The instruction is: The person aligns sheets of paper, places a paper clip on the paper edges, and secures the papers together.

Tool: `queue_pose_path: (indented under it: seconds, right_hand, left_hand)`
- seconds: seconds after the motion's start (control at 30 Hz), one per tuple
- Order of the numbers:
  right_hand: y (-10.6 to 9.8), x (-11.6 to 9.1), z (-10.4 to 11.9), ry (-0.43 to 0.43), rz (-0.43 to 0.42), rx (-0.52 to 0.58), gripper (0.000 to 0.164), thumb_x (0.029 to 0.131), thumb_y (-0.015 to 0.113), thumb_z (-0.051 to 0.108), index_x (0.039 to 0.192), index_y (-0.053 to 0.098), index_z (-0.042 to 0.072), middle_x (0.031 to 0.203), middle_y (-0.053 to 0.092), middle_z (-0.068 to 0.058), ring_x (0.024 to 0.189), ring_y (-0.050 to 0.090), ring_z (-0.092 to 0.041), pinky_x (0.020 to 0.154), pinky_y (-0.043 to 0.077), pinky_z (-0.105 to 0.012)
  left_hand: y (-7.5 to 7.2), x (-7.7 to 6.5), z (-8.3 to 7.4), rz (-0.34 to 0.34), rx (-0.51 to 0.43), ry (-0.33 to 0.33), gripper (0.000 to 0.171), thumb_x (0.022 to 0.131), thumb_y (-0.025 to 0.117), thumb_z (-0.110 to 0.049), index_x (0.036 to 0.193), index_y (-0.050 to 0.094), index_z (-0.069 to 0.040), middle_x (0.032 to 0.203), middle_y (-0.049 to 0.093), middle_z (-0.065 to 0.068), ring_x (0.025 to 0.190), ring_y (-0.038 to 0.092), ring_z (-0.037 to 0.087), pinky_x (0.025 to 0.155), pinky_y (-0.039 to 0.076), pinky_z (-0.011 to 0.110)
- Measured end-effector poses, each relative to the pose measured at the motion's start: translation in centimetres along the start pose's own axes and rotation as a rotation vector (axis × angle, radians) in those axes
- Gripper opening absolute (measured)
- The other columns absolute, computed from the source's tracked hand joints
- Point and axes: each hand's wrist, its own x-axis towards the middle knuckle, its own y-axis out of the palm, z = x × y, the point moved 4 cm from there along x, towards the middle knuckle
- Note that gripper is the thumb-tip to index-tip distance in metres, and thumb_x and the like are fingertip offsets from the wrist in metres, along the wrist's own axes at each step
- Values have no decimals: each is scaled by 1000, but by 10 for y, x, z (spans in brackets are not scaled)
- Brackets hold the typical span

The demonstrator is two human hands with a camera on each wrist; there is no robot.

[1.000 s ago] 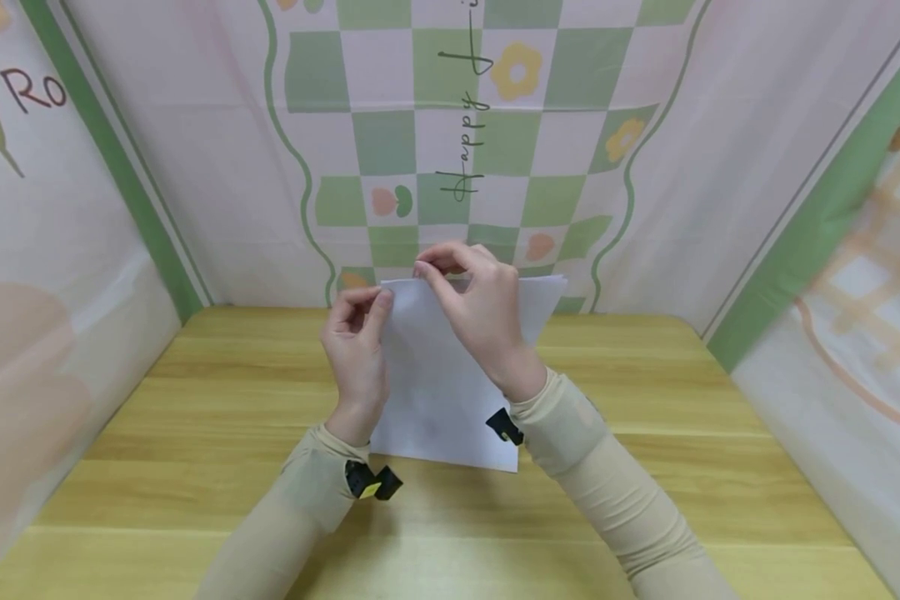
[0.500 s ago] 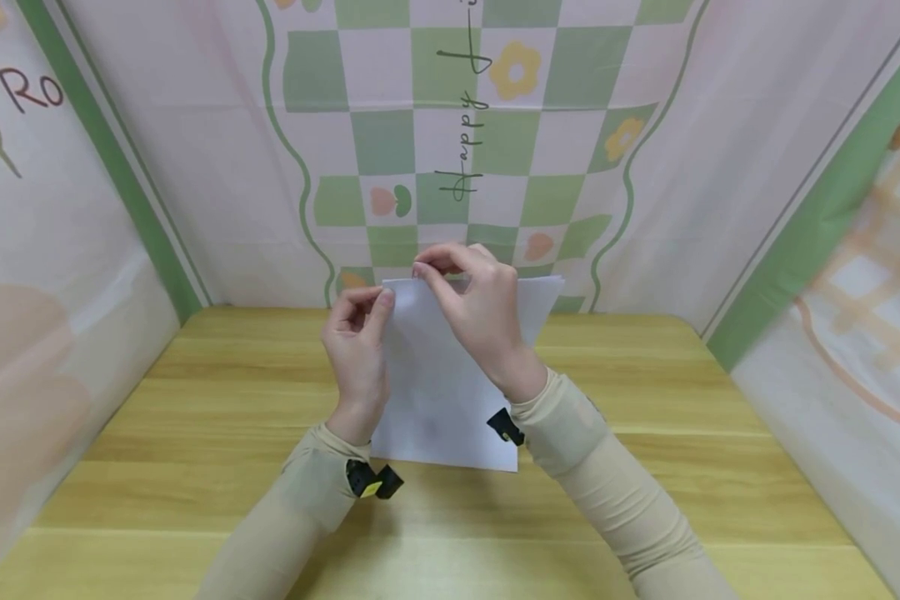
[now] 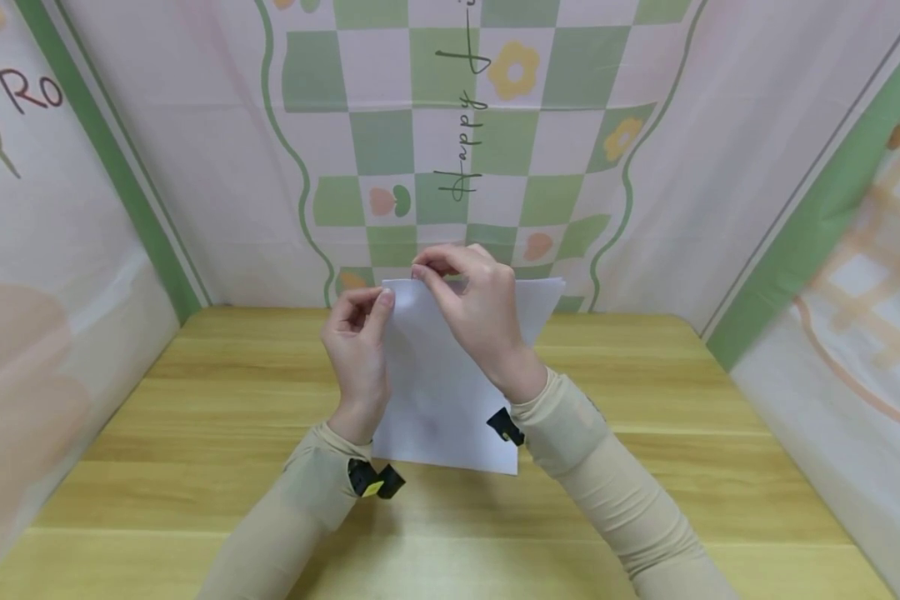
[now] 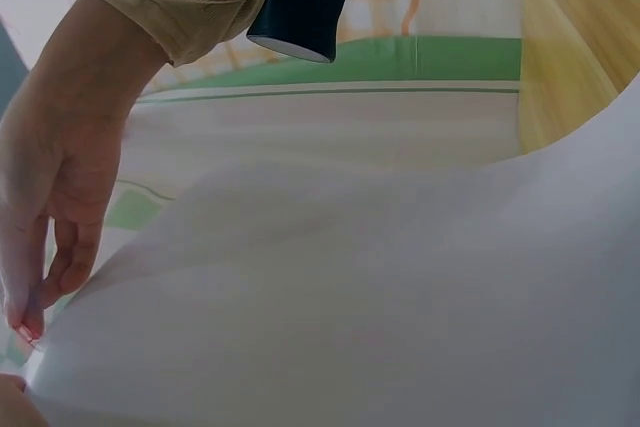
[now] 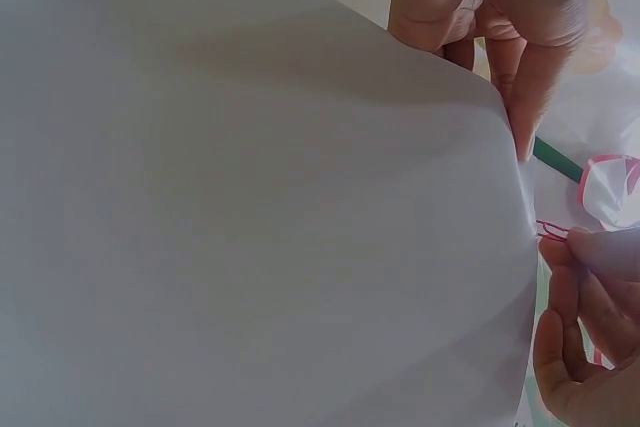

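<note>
White paper (image 3: 442, 375) hangs upright over the table in the head view, its upper right corner showing more than one edge. At its upper left corner, my left hand (image 3: 357, 350) pinches the paper between thumb and fingers. My right hand (image 3: 483, 308) is at the top edge, a little to the right of the left hand. Between its thumb and fingertips it pinches a red paper clip (image 5: 552, 231), whose looped end is right at the paper's edge in the right wrist view. The left wrist view shows the paper's broad face (image 4: 350, 297) curving, with the right hand beyond it.
A wooden table (image 3: 232, 383) lies beneath the hands. Behind it hangs a printed cloth (image 3: 442, 142) with green and white checks, and further cloth walls stand left and right. Black cameras (image 3: 371, 481) are strapped to both wrists.
</note>
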Motion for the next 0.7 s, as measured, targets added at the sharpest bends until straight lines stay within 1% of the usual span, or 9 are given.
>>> queue_pose_path:
  seconds: [0.27, 0.43, 0.7]
  right_hand:
    - [0, 0, 0, 15, 18, -6, 7, 86, 70, 16, 86, 72, 9, 80, 72, 0, 76, 62, -11, 73, 50, -21]
    - [1, 0, 0, 20, 20, -4, 7, 86, 70, 16, 85, 72, 9, 79, 71, 0, 75, 62, -11, 72, 50, -21]
    - [3, -1, 0, 27, 24, -7, 7, 86, 70, 16, 85, 72, 10, 79, 71, 1, 75, 62, -11, 72, 50, -21]
  left_hand:
    - [0, 0, 2, -11, -2, -4, 7, 83, 70, -2, 87, 66, 1, 79, 60, -2, 75, 53, 11, 67, 43, 19]
    - [0, 0, 1, -21, -3, -13, 4, 82, 70, -1, 84, 67, -3, 79, 60, -1, 74, 53, 11, 67, 43, 18]
    - [-1, 0, 0, -24, -10, -23, 10, 83, 70, -1, 81, 67, -11, 80, 62, -1, 75, 53, 11, 67, 45, 18]
